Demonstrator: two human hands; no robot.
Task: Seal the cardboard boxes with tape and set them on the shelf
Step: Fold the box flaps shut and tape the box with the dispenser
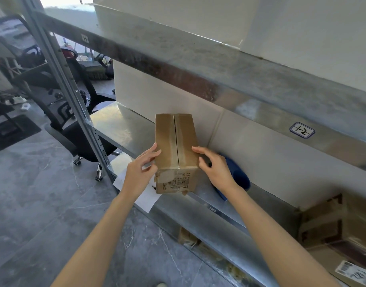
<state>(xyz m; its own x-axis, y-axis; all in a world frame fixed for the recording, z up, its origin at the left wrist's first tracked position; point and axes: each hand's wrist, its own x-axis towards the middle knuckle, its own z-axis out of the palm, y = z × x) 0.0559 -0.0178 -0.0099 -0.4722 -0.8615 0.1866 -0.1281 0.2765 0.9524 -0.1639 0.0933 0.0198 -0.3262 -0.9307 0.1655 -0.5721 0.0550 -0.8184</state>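
Note:
A small brown cardboard box (175, 150) stands on the middle metal shelf (120, 125), its top flaps closed with a seam down the middle and clear tape along it. My left hand (139, 169) holds the box's left side, fingers curled against it. My right hand (216, 167) touches the right side with bent fingers. The box's front face carries a printed label and overhangs a white sheet of paper (145, 195) on the shelf.
A blue object (239, 175) lies on the shelf behind my right hand. An upper shelf beam (219, 79) crosses overhead with white boxes on it. More cardboard boxes (333, 228) sit lower right. Black office chairs (78, 112) stand left of the shelf post.

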